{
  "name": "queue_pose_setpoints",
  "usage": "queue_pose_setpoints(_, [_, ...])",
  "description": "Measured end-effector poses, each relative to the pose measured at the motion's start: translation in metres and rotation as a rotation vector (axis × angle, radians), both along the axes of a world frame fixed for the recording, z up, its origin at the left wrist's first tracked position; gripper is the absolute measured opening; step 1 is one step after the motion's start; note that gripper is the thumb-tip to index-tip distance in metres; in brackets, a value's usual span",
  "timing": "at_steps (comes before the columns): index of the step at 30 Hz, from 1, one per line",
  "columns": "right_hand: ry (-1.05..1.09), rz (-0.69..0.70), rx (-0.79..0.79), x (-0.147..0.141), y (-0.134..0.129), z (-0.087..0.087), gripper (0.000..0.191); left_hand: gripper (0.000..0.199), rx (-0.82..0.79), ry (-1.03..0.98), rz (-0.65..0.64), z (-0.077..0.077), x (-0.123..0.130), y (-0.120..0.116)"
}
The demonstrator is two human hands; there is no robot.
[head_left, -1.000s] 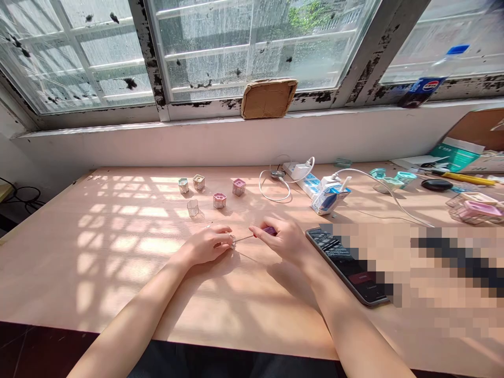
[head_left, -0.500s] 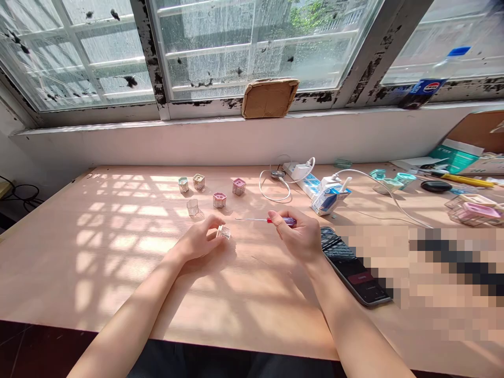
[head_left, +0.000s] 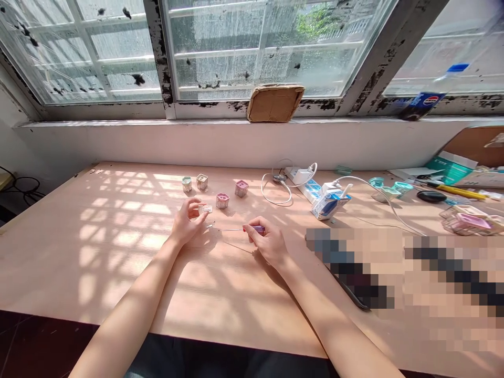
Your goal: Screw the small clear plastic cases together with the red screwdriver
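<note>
Small clear container [head_left: 205,209] in left hand [head_left: 188,223]

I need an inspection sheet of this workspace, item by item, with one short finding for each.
Surface: pale wooden table, sunlit.
Job's things: four small boxes stand grouped beyond the hands.
Hands: left hand holds a small clear piece; right hand holds a purple-handled screwdriver.
Clutter: drink carton, wire basket.
Cables: white cable looped beside a power strip.
Surroundings: stained window, Pepsi bottle beyond the table.
</note>
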State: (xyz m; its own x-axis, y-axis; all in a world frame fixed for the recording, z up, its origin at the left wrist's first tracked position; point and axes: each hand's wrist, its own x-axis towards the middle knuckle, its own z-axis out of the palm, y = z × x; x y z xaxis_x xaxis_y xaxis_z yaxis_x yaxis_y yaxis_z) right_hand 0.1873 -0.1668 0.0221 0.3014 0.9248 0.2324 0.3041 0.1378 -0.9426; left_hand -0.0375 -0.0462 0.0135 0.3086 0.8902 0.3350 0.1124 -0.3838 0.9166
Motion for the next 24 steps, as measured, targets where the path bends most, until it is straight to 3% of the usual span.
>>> queue_pose_setpoints(10, [0.501, -0.081, -0.024, -0.025, 0.030, -0.020, 0.050, 0.039, -0.007, -0.042, 0.029, -0.006, 0.002, 0.010])
queue_pose_setpoints(18, [0.197, -0.065, 0.034, -0.040, 0.042, -0.028, 0.042, 0.029, 0.000, 0.010, 0.099, -0.005, 0.004, 0.009])
queue_pose_setpoints(24, [0.227, -0.102, 0.075, -0.039, 0.041, -0.031, 0.040, 0.028, 0.017, 0.035, 0.097, -0.007, 0.006, 0.009])
